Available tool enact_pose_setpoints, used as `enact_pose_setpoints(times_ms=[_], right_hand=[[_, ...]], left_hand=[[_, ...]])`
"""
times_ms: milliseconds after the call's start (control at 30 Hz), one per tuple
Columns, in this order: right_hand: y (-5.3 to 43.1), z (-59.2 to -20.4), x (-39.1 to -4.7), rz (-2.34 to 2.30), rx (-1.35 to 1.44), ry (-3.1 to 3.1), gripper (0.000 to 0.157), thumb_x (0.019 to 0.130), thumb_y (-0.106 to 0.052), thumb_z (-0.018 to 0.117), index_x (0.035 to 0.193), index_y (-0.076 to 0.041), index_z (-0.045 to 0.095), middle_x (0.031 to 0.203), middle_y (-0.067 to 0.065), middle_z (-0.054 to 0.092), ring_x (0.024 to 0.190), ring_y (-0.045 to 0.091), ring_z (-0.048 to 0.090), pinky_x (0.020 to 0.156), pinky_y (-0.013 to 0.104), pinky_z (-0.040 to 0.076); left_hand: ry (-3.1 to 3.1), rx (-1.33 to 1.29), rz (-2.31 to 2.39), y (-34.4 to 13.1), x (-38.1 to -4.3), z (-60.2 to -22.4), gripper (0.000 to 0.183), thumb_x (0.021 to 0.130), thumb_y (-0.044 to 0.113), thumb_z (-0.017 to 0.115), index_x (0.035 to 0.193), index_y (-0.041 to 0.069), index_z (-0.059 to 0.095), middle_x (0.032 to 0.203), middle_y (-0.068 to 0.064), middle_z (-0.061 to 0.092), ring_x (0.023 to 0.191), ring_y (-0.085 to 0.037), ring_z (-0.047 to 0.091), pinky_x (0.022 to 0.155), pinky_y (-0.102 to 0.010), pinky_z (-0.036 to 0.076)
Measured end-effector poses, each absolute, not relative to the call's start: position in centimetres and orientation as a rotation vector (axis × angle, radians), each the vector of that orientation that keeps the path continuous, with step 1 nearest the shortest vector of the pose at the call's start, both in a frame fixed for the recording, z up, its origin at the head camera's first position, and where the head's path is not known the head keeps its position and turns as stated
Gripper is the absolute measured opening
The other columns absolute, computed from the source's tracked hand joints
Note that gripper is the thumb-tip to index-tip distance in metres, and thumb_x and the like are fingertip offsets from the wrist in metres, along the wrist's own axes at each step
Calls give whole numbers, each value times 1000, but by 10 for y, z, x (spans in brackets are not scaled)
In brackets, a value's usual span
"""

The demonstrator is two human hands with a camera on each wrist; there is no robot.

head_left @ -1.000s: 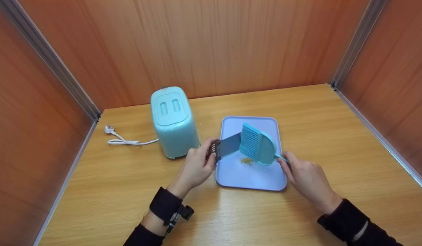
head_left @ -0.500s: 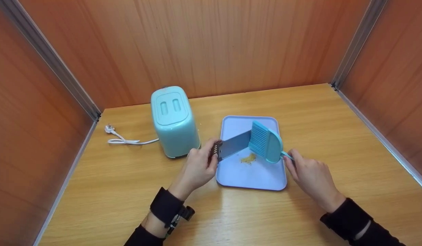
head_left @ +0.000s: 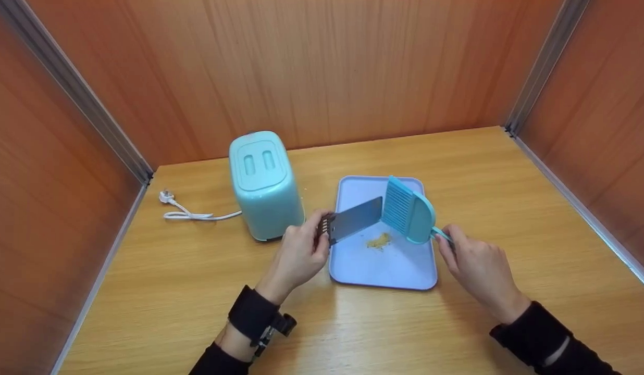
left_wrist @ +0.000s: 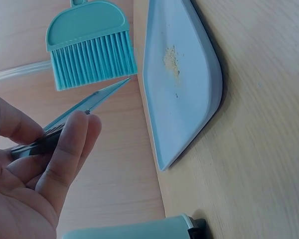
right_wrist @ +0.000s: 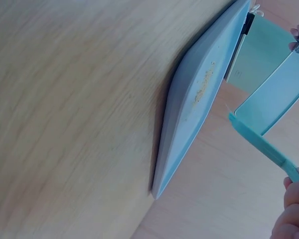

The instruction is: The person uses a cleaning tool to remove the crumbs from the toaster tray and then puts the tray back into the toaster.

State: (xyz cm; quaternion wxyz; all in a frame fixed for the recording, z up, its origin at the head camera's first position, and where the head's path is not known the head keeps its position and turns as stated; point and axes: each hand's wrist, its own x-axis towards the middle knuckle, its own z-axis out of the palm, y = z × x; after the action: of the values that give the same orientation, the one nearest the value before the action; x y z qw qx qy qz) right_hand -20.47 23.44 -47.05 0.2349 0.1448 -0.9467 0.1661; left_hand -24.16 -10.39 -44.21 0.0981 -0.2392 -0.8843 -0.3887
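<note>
My left hand [head_left: 301, 251] grips the dark slotted end of a flat metal crumb tray [head_left: 356, 220], held tilted above the lavender tray [head_left: 384, 271]. In my right hand [head_left: 481, 265] is the handle of a teal hand brush [head_left: 410, 211]. Its bristles are at the far end of the crumb tray; in the left wrist view the brush [left_wrist: 89, 47] appears right by the metal tip. Below them, a small heap of yellowish crumbs [head_left: 379, 240] lies on the lavender tray, with finer specks around it.
A mint-green toaster [head_left: 267, 187] stands left of the lavender tray, close to my left hand. Its white cord and plug [head_left: 186, 213] lie on the table farther left. Wood-grain panels [head_left: 322, 73] enclose the table at the back and both sides.
My right hand and the brush have shifted right and slightly away from me, toward the crumb tray's far end. More of the crumb tray and the crumb heap shows. The left hand has barely moved.
</note>
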Motion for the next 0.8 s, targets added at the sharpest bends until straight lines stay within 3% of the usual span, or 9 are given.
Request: enact_pose_setpoints(times_ms=[533,800], right_hand=[[231,-473,-206,408,426,-2595,16,103,-15,73,106,-2,64,60,-6,44,46,3,34,46,18,30],[232,-473,-204,411,434,-2615,15,104,-16,72,103,-3,64,60,-5,45,46,3,33,45,19,26]], left_hand=[[-2606,-710,-1180,-102,-240,-440,38,102,2,57,140,2,61,123,-22,78,98,-24,79,75,-32,67],[-2598,-723,-1133,-103,-243,-444,39,101,1,57,139,3,61,119,-19,79,89,-21,77,70,-31,65]])
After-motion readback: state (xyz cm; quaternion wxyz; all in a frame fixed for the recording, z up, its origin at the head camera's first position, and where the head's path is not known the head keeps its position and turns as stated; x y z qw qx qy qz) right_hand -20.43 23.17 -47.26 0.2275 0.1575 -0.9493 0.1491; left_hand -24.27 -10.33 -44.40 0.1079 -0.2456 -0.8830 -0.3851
